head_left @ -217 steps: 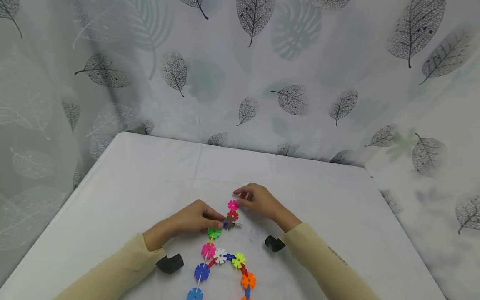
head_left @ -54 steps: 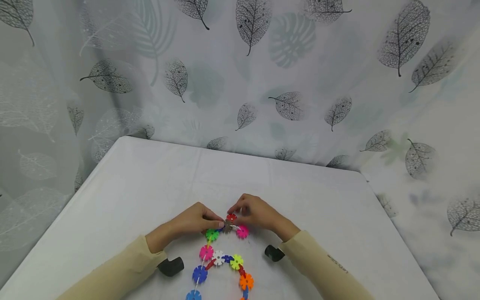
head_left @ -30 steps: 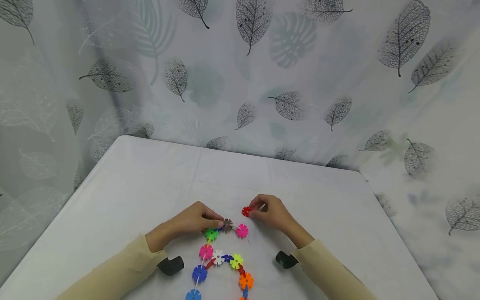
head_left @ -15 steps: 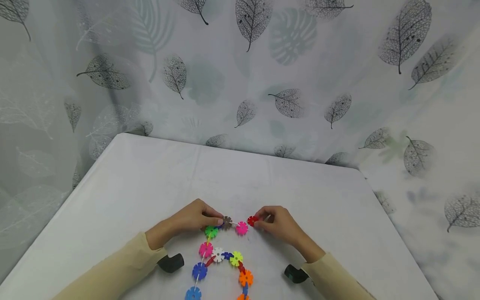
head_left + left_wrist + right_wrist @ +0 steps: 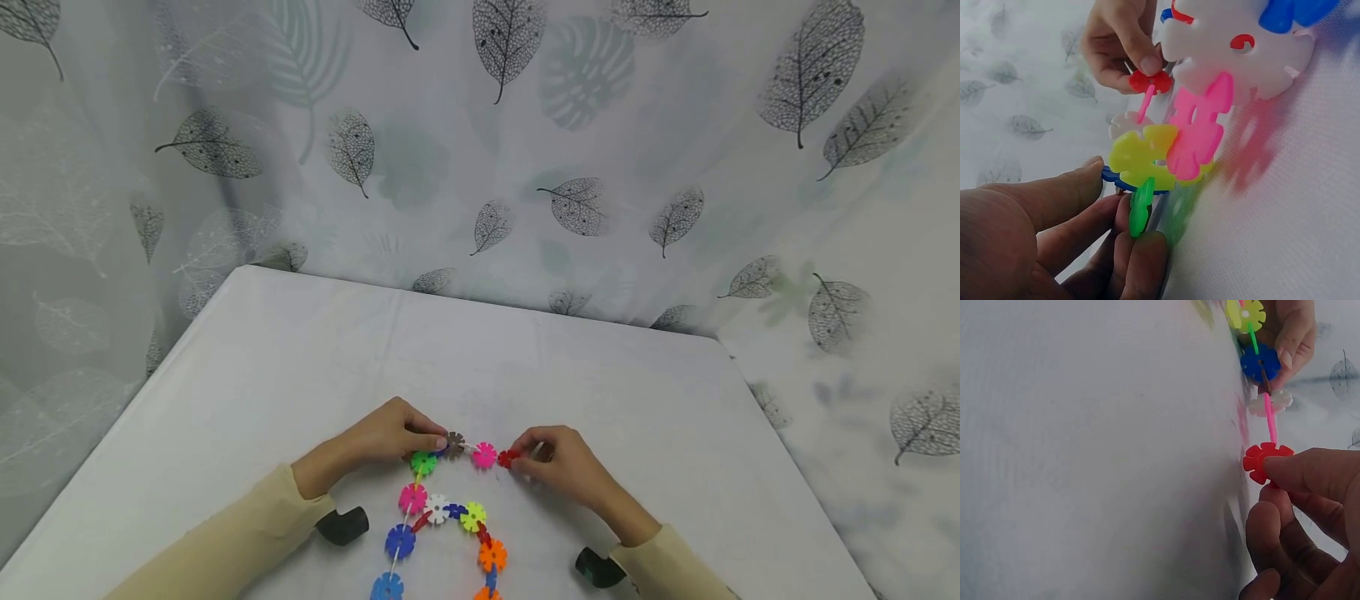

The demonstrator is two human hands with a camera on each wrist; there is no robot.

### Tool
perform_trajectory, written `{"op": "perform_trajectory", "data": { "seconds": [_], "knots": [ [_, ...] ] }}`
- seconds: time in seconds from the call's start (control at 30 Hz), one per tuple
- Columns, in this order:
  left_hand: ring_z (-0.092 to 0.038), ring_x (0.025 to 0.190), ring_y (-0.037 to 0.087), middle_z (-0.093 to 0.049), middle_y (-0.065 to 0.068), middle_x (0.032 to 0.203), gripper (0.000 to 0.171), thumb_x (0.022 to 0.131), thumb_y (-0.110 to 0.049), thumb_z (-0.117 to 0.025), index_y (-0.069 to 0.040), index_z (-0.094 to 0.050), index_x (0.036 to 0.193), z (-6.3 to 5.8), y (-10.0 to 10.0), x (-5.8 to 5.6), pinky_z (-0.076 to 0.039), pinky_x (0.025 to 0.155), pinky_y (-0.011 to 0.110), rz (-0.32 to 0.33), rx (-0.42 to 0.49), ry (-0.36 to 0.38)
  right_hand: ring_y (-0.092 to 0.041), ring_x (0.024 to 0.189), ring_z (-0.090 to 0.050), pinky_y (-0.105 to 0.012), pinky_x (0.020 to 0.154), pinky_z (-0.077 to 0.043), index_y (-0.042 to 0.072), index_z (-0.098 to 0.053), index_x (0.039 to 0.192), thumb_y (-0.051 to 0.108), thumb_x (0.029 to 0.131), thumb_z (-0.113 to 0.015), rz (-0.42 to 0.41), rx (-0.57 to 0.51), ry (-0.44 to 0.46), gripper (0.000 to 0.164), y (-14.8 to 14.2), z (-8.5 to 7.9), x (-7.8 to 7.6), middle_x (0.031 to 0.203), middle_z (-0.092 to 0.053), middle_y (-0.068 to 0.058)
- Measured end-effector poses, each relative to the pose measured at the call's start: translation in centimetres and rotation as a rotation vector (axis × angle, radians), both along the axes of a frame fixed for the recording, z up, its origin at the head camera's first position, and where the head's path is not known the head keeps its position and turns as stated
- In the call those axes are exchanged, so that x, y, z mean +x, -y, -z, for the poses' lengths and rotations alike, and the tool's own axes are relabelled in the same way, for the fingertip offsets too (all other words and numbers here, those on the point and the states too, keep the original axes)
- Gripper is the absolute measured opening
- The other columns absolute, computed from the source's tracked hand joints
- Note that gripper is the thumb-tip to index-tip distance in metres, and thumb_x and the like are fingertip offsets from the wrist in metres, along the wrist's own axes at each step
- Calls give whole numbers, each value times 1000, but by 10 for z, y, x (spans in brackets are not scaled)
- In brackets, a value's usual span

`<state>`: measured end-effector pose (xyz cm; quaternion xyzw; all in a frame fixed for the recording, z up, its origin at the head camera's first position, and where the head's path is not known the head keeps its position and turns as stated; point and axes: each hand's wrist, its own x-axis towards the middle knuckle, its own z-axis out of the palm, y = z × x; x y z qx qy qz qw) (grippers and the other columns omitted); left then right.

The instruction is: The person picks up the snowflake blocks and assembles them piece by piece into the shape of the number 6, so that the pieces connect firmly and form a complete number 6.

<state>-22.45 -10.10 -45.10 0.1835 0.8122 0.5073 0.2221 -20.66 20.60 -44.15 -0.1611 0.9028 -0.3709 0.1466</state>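
Observation:
My right hand (image 5: 566,462) pinches a red snowflake disc (image 5: 1263,462) between thumb and fingers. The red disc's edge meets a pink disc (image 5: 484,455) at the chain's end; how deep the slots are engaged cannot be told. A white disc (image 5: 1272,403) links the pink one to a brown disc (image 5: 454,444). My left hand (image 5: 382,433) pinches the chain at a blue disc (image 5: 1261,361), right beside the brown one. The green disc (image 5: 1141,209) lies against my left fingers in the left wrist view, with a yellow disc (image 5: 1141,156) joined to it.
The chain runs toward me through a lower pink disc (image 5: 412,499) and a dark blue disc (image 5: 401,542). A branch curves right through a yellow-green disc (image 5: 473,517) to an orange disc (image 5: 492,555). All lies on a white-covered table (image 5: 300,333) before a leaf-patterned curtain (image 5: 450,150).
My right hand has pulled the red disc off the brown disc's far side, then moved it right and toward me against the pink disc. My left hand has kept its place on the chain.

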Motion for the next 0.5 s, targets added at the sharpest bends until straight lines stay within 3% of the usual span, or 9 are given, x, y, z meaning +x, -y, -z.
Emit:
{"op": "perform_trajectory", "data": {
  "seconds": [0.23, 0.5],
  "knots": [
    [-52, 66, 14, -72, -2, 89, 28, 93, -27, -75, -8, -79, 113, 1, 0, 0, -42, 57, 27, -9, -5, 11, -16, 64, -62, -28, 56, -52, 18, -75, 94, 13, 89, -78, -14, 4, -7, 8, 3, 1, 2, 83, -66, 6],
    [-51, 66, 14, -72, -2, 89, 28, 93, -27, -75, -7, -79, 113, 1, -1, 0, -42, 56, 27, -10, -3, 15, -13, 66, -61, -27, 59, -53, 21, -75, 95, 13, 88, -79, -29, 55, -75, 11, 8, -2, 4, 84, -65, 11]
  ]
}}
